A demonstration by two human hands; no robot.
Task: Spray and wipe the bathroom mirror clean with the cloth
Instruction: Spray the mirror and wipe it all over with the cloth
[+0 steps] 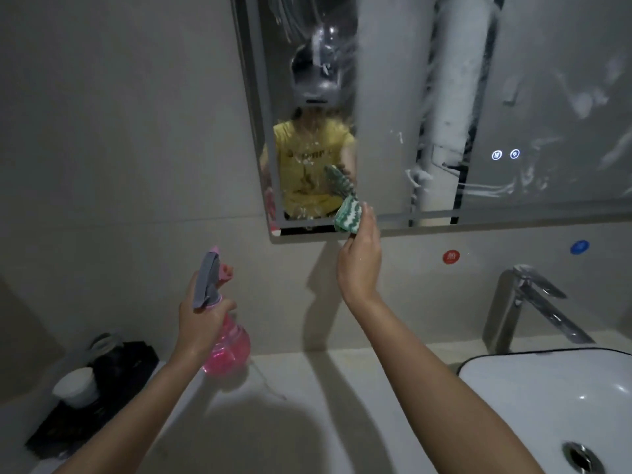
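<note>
The wide, metal-framed wall mirror (444,114) hangs above the pale stone counter (307,422), its glass streaked with white foam and droplets, thickest toward the right half. Two small lit touch icons (505,154) glow on the glass, right of centre.

The right hand (359,265) is raised to the mirror's lower edge, fingers closed around a folded green-and-white striped cloth (349,215), which is pressed against the glass just above the bottom frame, near the mirror's lower left corner. The cloth's reflection meets it at the glass.

The left hand (201,323) is below and left of the mirror, gripping the neck of a pink translucent spray bottle with a grey trigger head (222,323); the nozzle is tilted up toward the mirror, and the bottle is held clear of the counter.

Under the mirror's right part stands a chrome faucet (526,309) over a white ceramic basin (554,405). On the wall beneath the mirror are a red round sticker (450,256) and a blue one (579,247). Far below and left of the mirror, a black tray (102,388) on the counter carries a white cup (77,384).
</note>
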